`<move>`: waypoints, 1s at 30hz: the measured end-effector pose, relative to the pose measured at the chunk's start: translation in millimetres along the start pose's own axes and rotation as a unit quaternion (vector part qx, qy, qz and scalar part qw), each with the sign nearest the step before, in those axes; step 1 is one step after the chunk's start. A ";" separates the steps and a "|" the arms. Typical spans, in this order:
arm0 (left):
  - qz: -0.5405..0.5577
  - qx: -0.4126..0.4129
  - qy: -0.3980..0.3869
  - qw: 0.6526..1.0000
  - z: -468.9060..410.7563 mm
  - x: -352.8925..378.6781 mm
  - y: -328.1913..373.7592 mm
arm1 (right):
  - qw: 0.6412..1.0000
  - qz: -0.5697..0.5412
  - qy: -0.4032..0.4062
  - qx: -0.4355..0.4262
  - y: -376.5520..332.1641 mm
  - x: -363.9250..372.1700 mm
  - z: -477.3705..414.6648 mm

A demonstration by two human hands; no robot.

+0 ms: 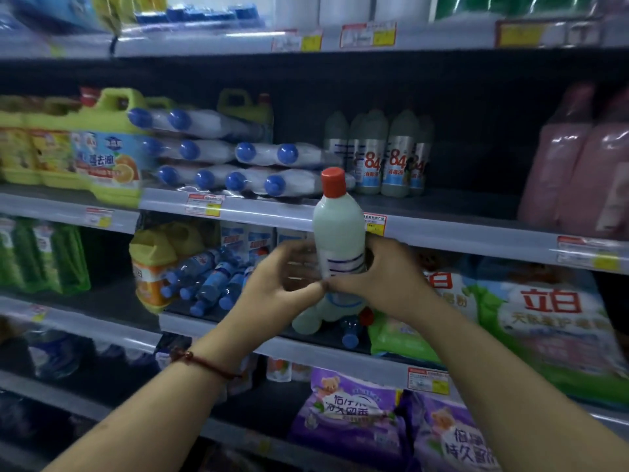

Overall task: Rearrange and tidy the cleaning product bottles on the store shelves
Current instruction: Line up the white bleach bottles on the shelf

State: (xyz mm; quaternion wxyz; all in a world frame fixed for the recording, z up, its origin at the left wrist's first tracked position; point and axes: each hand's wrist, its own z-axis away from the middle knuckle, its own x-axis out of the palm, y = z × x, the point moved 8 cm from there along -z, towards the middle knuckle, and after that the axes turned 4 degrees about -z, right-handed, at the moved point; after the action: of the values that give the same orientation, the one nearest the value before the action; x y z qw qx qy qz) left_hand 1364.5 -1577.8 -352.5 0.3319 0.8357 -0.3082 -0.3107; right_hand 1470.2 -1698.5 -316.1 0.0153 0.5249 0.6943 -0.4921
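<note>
The left hand [286, 277] and right hand [384, 277] are curling fingers round the upright red-capped bottle [337, 229] — holding it before a dim shelf [265, 212] edged with price tags [204, 204].

Setting: store shelving [442, 231] filled the whole view in several tiers | Edges: pale grey rails [265, 209] carried red-and-yellow price labels [204, 204] | Back panel [493, 131]: dark, stood in shadow behind the middle tier | Light: dim and bluish, brightest along the top shelf [211, 40]
</note>
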 end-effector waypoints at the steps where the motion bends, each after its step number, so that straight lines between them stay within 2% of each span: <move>1: 0.008 0.001 -0.008 1.000 0.9 3.0 6.4 | 1.000 -0.006 0.004 0.009 -5.5 -5.5 1.4; 5: -0.018 0.025 -0.030 0.999 -4.8 23.4 38.8 | 0.996 -0.047 0.043 0.057 -19.2 -32.5 5.6; 8: -0.040 0.058 0.037 0.997 -19.1 33.9 67.0 | 0.993 -0.060 0.073 0.065 -30.8 -51.2 3.6; 11: -0.060 0.060 0.076 0.993 -40.7 39.6 81.3 | 0.993 -0.091 0.035 0.073 -39.9 -68.1 -1.1; 14: 0.041 -0.017 0.049 0.998 -65.6 41.9 71.4 | 0.978 -0.179 -0.038 0.103 -33.7 -91.3 -4.2; 17: 0.168 -0.058 -0.026 0.984 -83.2 55.5 75.3 | 0.963 -0.235 -0.060 0.115 -24.2 -114.6 -7.1; 19: 0.210 -0.066 -0.056 0.974 -93.2 65.6 79.5 | 0.962 -0.246 -0.037 0.111 -18.3 -123.8 -12.4; 24: 0.241 -0.067 -0.108 0.962 -120.2 91.0 80.7 | 0.959 -0.250 0.088 0.104 2.7 -144.0 -25.7; 30: 0.189 -0.095 -0.037 0.977 -167.0 94.4 75.3 | 0.944 -0.251 0.186 0.108 24.2 -166.2 -42.3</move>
State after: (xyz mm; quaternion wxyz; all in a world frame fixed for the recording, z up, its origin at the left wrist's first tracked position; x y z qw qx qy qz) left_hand 1520.4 -1629.7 -228.1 0.4508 0.7148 -0.4419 -0.3009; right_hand 1583.7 -1788.4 -221.0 -0.2951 0.4147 0.7366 -0.4453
